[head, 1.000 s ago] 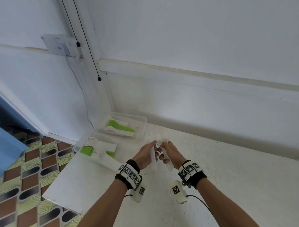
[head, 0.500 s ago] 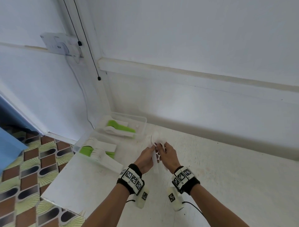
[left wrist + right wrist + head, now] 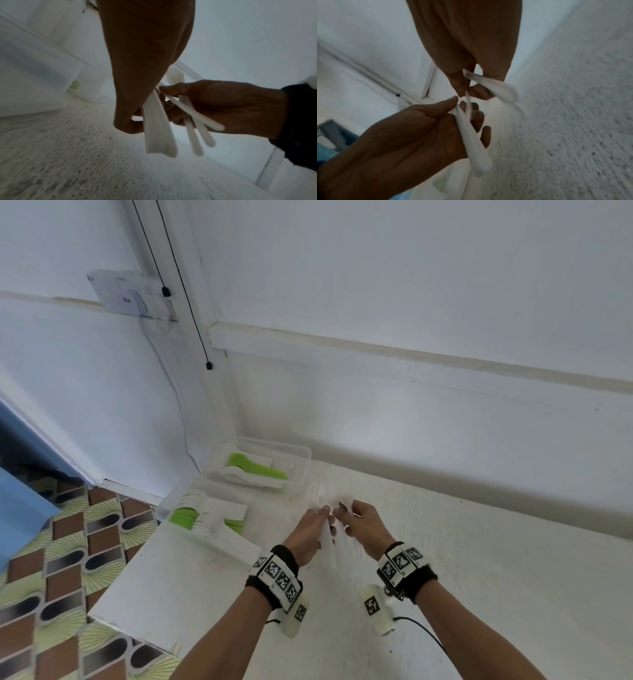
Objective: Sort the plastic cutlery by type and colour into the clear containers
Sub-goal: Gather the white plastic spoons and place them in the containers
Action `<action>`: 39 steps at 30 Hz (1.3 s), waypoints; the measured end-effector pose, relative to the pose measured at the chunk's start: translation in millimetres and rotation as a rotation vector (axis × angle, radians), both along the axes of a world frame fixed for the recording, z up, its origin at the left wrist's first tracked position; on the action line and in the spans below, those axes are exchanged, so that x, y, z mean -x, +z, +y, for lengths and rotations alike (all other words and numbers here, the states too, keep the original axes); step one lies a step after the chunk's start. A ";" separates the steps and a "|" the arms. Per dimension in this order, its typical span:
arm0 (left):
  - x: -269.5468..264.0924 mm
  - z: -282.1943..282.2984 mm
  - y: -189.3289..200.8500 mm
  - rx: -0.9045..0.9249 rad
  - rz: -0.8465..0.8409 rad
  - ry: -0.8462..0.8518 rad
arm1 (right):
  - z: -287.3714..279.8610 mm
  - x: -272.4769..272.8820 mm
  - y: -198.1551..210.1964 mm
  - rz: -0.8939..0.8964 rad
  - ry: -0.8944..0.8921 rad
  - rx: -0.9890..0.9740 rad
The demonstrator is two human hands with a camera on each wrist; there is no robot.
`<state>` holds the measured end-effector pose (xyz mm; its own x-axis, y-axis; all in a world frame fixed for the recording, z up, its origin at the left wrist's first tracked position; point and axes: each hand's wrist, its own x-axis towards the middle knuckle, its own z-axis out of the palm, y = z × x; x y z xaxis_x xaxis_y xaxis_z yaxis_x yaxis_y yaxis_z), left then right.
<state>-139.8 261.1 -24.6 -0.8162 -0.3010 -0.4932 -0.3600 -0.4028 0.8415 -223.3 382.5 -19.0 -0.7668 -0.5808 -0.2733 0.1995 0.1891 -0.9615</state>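
Note:
Both hands meet above the white table (image 3: 479, 559). My left hand (image 3: 310, 529) grips a thick stack of white plastic cutlery (image 3: 157, 129) by the handles, their heads fanned out above the fingers (image 3: 317, 494). My right hand (image 3: 363, 525) pinches a few loose white pieces (image 3: 197, 121), handles pointing down toward me. In the right wrist view the left hand's stack (image 3: 476, 146) and the right hand's loose piece (image 3: 496, 85) nearly touch. Two clear containers stand at the table's left: the far one (image 3: 301, 460) holds green and white pieces, the near one (image 3: 168, 508) holds white and green stacks.
The wall runs close behind the table, with a ledge (image 3: 411, 350) and hanging black cords (image 3: 191, 302). The table's left edge (image 3: 113, 587) drops to a patterned tile floor (image 3: 68, 559). A blue object (image 3: 20, 515) sits at far left.
The hands first drew together, then moved slightly apart, with the right hand now holding a few pieces separated from the left hand's stack.

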 end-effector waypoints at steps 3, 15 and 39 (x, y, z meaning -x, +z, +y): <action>3.7 0.1 -3.4 -0.025 -0.001 0.063 | -1.8 -1.9 0.0 0.096 -0.119 -0.013; -5.6 -2.3 6.4 -0.117 0.121 -0.054 | -8.1 -6.8 3.6 0.083 -0.145 -0.117; -6.1 -12.3 2.5 -0.242 0.108 0.097 | -15.8 2.3 22.1 -0.215 -0.006 -0.086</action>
